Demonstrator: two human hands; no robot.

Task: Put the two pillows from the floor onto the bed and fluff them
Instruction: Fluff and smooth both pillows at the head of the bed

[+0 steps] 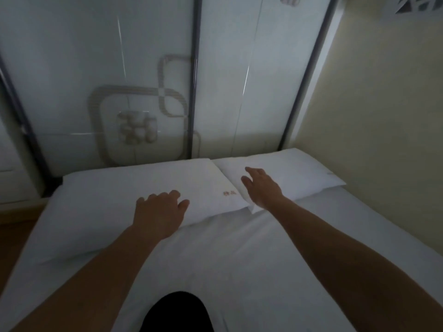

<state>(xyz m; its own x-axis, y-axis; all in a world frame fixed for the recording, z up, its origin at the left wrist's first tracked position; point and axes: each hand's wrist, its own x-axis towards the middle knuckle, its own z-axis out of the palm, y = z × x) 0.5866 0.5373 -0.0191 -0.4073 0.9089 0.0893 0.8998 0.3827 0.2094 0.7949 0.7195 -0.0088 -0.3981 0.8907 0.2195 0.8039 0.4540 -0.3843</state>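
Observation:
Two white pillows lie side by side at the head of the bed [239,259], which has a white sheet. The left pillow [115,195] is the larger in view and carries a small reddish mark near its right corner. The right pillow [294,173] lies against the wall side, its left corner tucked under the left pillow's edge. My left hand [159,212] rests palm down on the left pillow's front edge, fingers spread. Over the right pillow's left part my right hand [261,185] is held flat with fingers apart, holding nothing.
White sliding wardrobe doors [143,80] with a grey square pattern stand right behind the pillows. A cream wall [383,116] runs along the bed's right side. Brown floor [14,231] shows at the left. A dark-clothed knee [177,312] rests on the sheet at the bottom.

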